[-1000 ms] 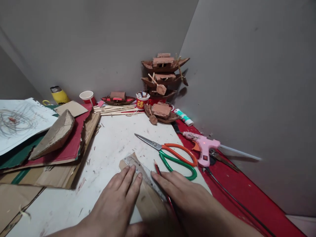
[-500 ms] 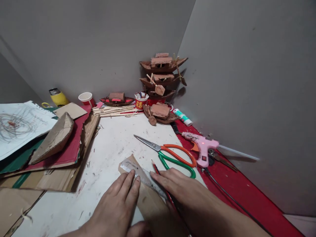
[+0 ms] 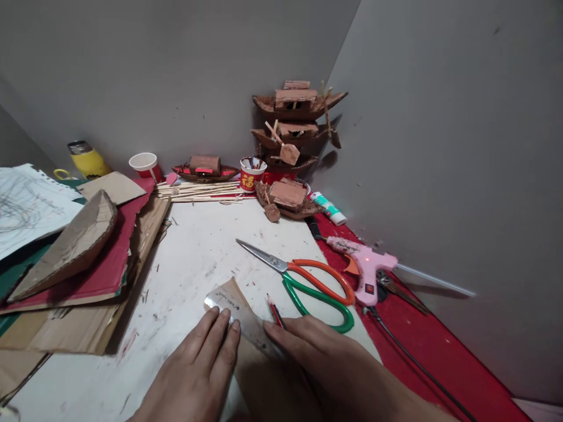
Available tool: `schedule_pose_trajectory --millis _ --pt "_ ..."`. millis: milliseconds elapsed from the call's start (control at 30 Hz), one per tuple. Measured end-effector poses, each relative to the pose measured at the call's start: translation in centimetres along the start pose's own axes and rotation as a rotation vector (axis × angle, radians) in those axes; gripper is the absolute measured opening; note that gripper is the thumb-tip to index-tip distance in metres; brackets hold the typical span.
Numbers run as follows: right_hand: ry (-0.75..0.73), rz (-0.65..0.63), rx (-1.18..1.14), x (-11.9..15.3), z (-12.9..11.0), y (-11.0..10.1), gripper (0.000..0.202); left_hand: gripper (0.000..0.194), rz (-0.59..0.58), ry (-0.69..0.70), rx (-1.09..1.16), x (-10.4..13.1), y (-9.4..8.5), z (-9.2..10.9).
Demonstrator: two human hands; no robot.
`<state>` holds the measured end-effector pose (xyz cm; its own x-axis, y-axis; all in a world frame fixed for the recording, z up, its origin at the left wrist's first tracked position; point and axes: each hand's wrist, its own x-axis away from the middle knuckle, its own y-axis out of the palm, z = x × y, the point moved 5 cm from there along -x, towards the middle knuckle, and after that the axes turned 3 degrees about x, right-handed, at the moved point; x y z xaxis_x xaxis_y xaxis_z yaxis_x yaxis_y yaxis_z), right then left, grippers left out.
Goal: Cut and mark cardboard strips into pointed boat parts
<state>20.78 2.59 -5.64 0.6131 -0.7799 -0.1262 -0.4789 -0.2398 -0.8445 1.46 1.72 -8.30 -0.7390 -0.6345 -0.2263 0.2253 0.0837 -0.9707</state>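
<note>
A clear ruler (image 3: 248, 328) lies slantwise over a narrow piece of brown cardboard (image 3: 257, 381) at the near middle of the table. My left hand (image 3: 197, 363) rests on the ruler's left edge, fingers stretched flat. My right hand (image 3: 321, 357) touches the ruler's right edge with its fingertips and has a red-and-black pencil (image 3: 275, 312) tucked in it, point outward. Most of the pencil is hidden under that hand. Just beyond lie scissors (image 3: 281, 265) with one orange and one green handle, blades partly apart.
A pink glue gun (image 3: 367, 266) with its cord lies at the right. On the left are stacked cardboard sheets (image 3: 127, 258) and a cardboard boat hull (image 3: 74, 246). Wooden sticks (image 3: 197, 191), a paper cup of pens (image 3: 253, 183) and several brown model boats (image 3: 288, 196) line the back.
The ruler has shifted slightly left over the cardboard, with my left fingers still on it. My right hand has drawn back a little toward me. The whole view has turned slightly.
</note>
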Motion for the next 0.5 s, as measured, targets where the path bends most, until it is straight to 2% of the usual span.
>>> schedule_pose_trajectory --millis 233,500 --pt "-0.031 0.032 0.013 0.4 -0.2 0.0 0.058 0.089 -0.011 0.011 -0.005 -0.3 -0.8 -0.1" --pt "-0.032 0.090 0.036 0.3 -1.4 -0.9 0.051 0.092 -0.057 0.005 0.038 -0.6 -1.4 -0.2"
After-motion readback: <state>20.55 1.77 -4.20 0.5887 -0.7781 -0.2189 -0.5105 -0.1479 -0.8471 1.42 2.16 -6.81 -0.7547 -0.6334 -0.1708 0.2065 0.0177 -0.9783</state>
